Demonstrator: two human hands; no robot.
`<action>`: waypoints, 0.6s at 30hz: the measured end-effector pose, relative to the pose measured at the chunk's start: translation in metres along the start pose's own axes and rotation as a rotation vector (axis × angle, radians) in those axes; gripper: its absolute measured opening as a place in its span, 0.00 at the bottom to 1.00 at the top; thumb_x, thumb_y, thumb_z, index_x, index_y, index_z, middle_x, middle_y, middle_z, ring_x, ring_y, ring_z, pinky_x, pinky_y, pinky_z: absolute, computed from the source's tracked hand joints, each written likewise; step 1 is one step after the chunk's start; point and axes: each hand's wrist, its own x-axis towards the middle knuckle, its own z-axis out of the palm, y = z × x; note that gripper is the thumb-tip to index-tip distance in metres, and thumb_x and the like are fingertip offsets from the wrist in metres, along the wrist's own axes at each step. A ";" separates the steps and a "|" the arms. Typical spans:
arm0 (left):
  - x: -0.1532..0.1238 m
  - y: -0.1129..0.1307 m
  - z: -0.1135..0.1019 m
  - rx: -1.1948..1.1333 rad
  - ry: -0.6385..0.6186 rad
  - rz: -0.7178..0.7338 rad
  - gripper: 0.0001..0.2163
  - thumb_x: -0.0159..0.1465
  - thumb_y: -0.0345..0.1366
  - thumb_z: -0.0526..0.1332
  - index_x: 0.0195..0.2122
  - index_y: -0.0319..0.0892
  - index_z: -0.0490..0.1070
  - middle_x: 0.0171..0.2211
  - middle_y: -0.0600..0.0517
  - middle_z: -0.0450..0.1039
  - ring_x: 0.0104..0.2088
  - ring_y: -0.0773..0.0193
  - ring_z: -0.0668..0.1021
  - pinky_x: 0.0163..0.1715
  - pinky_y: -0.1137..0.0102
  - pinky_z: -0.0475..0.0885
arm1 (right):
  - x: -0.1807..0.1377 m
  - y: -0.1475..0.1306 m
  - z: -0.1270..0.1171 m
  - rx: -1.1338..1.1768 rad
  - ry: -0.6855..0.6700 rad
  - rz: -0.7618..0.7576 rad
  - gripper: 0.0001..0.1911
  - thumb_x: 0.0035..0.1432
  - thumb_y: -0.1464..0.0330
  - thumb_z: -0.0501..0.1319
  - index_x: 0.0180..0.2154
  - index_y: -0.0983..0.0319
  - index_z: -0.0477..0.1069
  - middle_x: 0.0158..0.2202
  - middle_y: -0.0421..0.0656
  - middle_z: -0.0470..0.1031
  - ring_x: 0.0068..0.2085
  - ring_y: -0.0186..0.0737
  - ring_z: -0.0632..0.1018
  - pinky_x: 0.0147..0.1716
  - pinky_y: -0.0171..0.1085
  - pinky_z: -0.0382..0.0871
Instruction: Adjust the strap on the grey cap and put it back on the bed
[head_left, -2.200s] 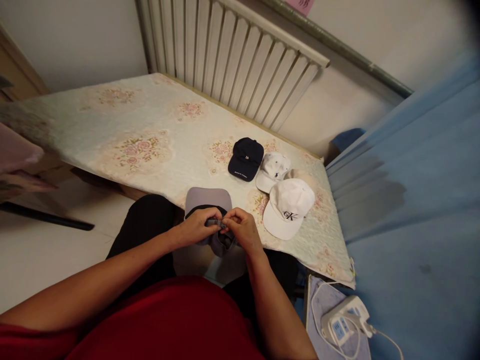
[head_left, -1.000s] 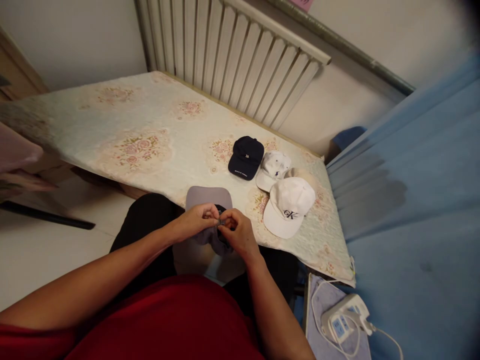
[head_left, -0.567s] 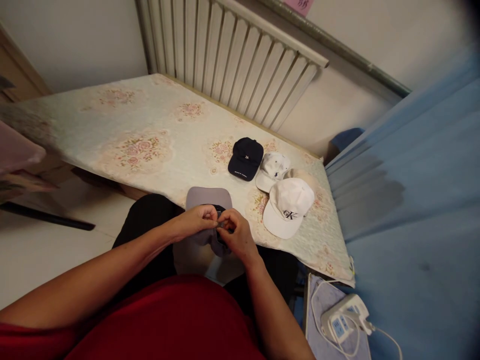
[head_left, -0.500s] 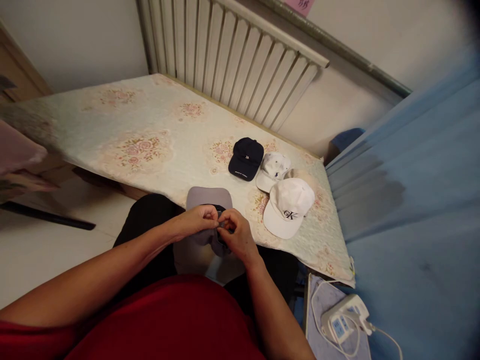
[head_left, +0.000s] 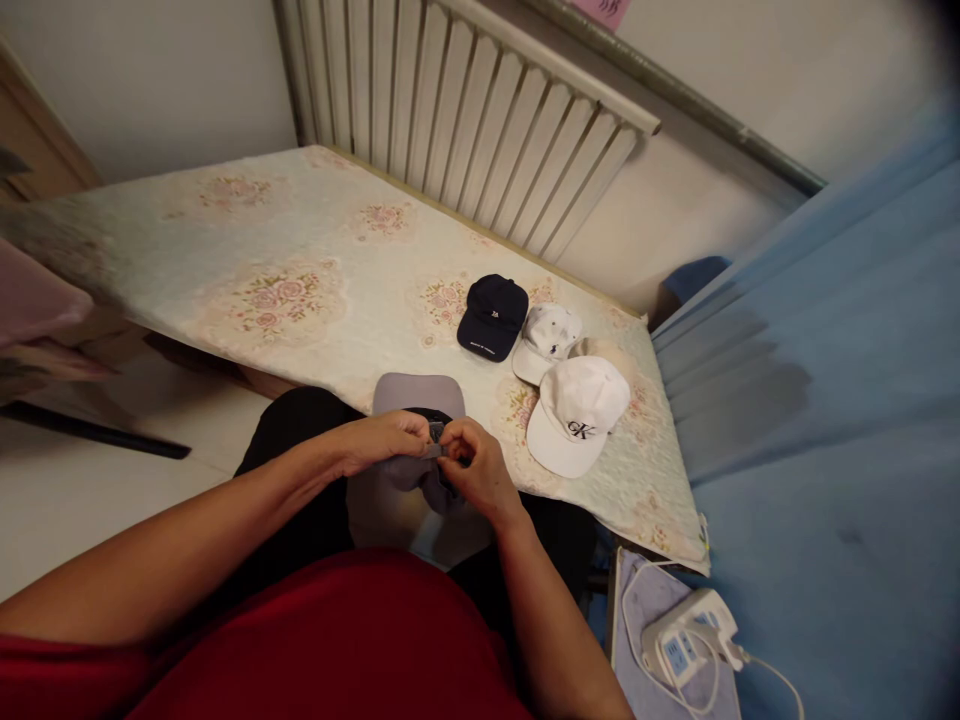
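A grey baseball cap (head_left: 417, 390) lies upside down at the bed's near edge, its brim pointing away from me. My left hand (head_left: 396, 437) pinches the adjustment strap (head_left: 433, 451) at the back of this cap. From the other side, my right hand (head_left: 476, 462) pinches the same strap, thumb and fingers curled close to the left fingertips. Part of the cap's dark inside shows between the hands; the rest is hidden under them. To the right are a navy cap (head_left: 493, 318), a small white cap (head_left: 548, 340) and a larger white cap (head_left: 579, 415) with black letters.
The caps rest on a bed with a floral cover (head_left: 360, 280). Behind it stands a radiator (head_left: 465, 130). A blue curtain (head_left: 810, 420) hangs on the right. At lower right a power strip (head_left: 690, 640) with white cables sits on a small stand.
The fingers have shifted slightly at the strap, and more of it shows between them. The other caps have not moved.
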 end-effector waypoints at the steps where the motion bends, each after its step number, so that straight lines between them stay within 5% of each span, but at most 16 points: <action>1: 0.000 0.000 -0.001 0.005 -0.005 0.003 0.08 0.49 0.37 0.61 0.24 0.42 0.61 0.18 0.60 0.56 0.20 0.71 0.57 0.20 0.73 0.48 | 0.000 0.000 0.000 -0.014 -0.008 0.006 0.10 0.47 0.75 0.58 0.33 0.58 0.67 0.30 0.36 0.65 0.28 0.33 0.68 0.29 0.33 0.64; 10: -0.001 -0.015 -0.009 0.012 -0.063 0.048 0.07 0.49 0.34 0.60 0.24 0.42 0.60 0.23 0.58 0.61 0.22 0.70 0.62 0.21 0.75 0.54 | 0.002 0.002 -0.002 -0.065 -0.090 0.013 0.14 0.46 0.73 0.63 0.38 0.58 0.71 0.39 0.40 0.72 0.41 0.39 0.73 0.45 0.40 0.67; 18: -0.008 -0.007 -0.012 0.049 -0.092 0.058 0.06 0.50 0.32 0.59 0.24 0.42 0.60 0.22 0.58 0.61 0.22 0.71 0.60 0.22 0.74 0.53 | 0.011 0.012 -0.007 0.228 -0.303 0.283 0.09 0.50 0.67 0.64 0.36 0.59 0.74 0.26 0.36 0.72 0.26 0.31 0.71 0.27 0.31 0.64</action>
